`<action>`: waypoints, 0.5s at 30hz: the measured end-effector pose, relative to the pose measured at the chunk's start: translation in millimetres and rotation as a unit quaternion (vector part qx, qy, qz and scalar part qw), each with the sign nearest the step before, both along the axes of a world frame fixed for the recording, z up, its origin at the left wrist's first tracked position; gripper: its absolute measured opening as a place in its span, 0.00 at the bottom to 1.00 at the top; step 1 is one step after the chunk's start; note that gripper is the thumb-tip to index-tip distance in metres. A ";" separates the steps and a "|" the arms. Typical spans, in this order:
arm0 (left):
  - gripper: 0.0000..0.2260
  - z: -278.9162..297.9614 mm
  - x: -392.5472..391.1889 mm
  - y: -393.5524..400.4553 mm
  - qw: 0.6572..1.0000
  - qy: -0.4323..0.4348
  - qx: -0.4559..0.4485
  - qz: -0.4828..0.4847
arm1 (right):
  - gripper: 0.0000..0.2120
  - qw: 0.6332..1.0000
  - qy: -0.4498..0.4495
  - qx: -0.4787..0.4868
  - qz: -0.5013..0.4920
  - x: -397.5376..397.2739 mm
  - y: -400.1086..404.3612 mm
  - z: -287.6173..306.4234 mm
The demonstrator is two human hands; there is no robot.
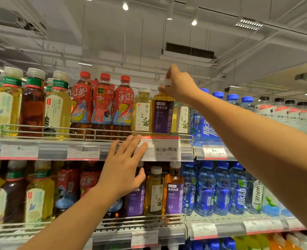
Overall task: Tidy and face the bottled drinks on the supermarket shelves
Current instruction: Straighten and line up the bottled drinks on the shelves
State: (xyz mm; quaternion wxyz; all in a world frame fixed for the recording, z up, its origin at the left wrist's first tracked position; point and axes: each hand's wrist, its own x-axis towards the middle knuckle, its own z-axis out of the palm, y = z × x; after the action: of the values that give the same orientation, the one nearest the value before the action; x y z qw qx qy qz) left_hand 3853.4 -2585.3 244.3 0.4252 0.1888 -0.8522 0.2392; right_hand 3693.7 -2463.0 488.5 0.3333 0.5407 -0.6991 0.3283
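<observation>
On the upper shelf (58, 141), right hand (179, 85) gripping 浓萃白茶 bottle (162, 112) cap, left hand (123, 165) spread on price rail.

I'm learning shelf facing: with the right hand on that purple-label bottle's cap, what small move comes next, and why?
Probably twist the amber purple-label tea bottle slightly until its label squares to the aisle, then release. The right hand pinches its white cap, and the label's side panel shows. The left hand rests open on the shelf's price strip.

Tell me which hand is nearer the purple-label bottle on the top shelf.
Right. The right hand grips the purple-label bottle by its cap; the left hand rests below on the price tag.
</observation>
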 end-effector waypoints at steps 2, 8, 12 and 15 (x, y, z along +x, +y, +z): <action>0.33 0.3 0.5 0.7 1.000 0.002 0.003 0.001 | 0.23 1.000 -0.009 -0.012 0.016 2.4 4.2 -0.8; 0.33 2.6 2.2 2.6 1.000 -0.012 0.014 0.004 | 0.24 0.998 -0.039 0.007 0.046 7.6 23.2 -3.5; 0.34 5.2 4.7 4.5 1.000 -0.019 0.024 0.006 | 0.24 0.994 -0.070 0.040 0.069 17.1 37.2 -3.4; 0.34 6.5 5.2 5.7 0.999 -0.024 0.029 0.004 | 0.23 0.995 -0.055 0.008 0.078 19.1 44.0 -6.3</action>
State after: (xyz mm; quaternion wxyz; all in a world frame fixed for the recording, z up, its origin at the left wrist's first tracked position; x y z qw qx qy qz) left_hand 3858.6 -2579.6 250.8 0.3984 0.1991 -0.8677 0.2209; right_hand 3712.8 -2419.0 482.2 0.2640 0.5772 -0.6747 0.3768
